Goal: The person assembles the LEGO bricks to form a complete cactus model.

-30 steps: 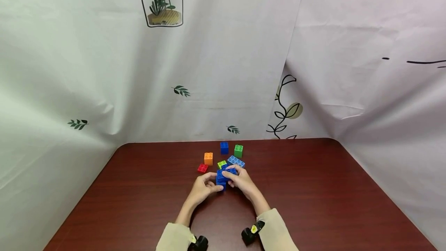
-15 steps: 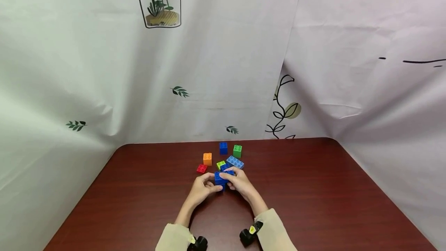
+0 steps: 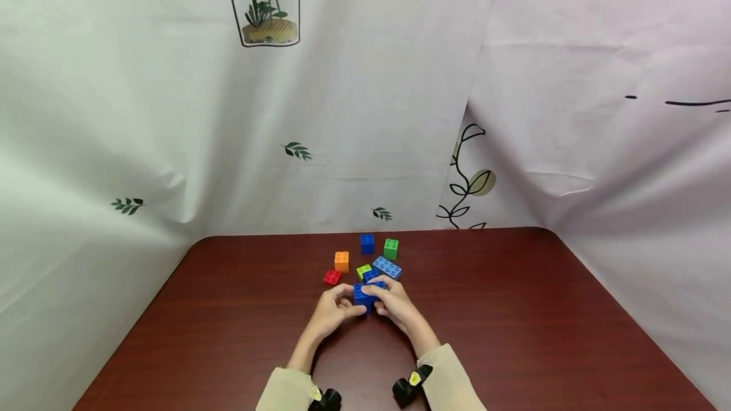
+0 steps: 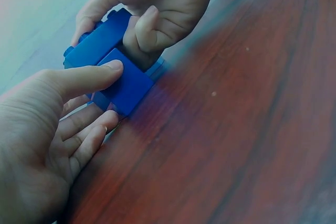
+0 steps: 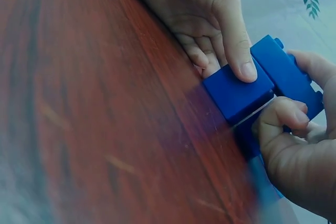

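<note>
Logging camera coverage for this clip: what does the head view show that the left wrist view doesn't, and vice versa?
Only the head view: red brick, orange brick, green brick and both sleeves.
Only the left wrist view: palm side of the right hand.
Shared: right hand, left hand, the blue bricks they hold, and the table.

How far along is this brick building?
Done: the upper blue brick appears set on the lower blue brick. In hand: the left hand grips the lower one while the right hand holds the upper, so the join may need firming. Possibly left: the red brick, orange brick and green brick stand apart from these two.
</note>
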A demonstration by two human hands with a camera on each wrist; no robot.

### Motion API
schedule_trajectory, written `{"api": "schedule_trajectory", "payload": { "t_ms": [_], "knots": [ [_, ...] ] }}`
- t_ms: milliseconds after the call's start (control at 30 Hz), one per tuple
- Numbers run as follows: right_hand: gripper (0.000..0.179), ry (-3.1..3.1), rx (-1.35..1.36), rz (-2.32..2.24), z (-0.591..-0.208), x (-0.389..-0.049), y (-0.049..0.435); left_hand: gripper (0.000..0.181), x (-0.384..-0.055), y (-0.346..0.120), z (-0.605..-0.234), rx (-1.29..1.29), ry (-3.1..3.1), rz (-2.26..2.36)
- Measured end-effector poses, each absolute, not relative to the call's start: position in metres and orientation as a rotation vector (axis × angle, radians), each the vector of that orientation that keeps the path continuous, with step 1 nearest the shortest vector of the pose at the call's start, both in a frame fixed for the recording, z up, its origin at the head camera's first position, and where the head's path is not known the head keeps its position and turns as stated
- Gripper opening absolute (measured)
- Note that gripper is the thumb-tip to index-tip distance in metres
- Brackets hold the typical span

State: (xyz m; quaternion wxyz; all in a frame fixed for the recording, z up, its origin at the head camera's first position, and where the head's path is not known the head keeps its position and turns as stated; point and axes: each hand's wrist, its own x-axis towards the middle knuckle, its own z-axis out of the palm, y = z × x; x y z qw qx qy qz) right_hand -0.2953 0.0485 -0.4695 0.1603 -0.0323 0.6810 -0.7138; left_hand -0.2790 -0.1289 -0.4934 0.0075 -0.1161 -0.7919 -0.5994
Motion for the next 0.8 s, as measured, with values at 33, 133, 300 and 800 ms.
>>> {"api": "schedule_trajectory", "payload": {
  "t_ms": [33,133,300,800],
  "knots": [
    [0.034,1.938,-0.088,-2.053,-0.47,-0.296,0.048,0.042,-0.279,-0.128,-0.493,-0.343,-2.487,-1.883],
    [0.023,1.909,-0.08,-2.099,-0.469,-0.296,0.046,0.039,-0.28,-0.126,-0.491,-0.331,-2.489,-1.887],
    [0.012,1.845,-0.048,-2.167,-0.471,-0.291,0.042,0.038,-0.277,-0.126,-0.49,-0.296,-2.486,-1.917],
    [0.019,1.921,0.007,-2.246,-0.463,-0.277,0.03,0.032,-0.266,-0.119,-0.475,-0.245,-2.484,-1.924]
  ]
}}
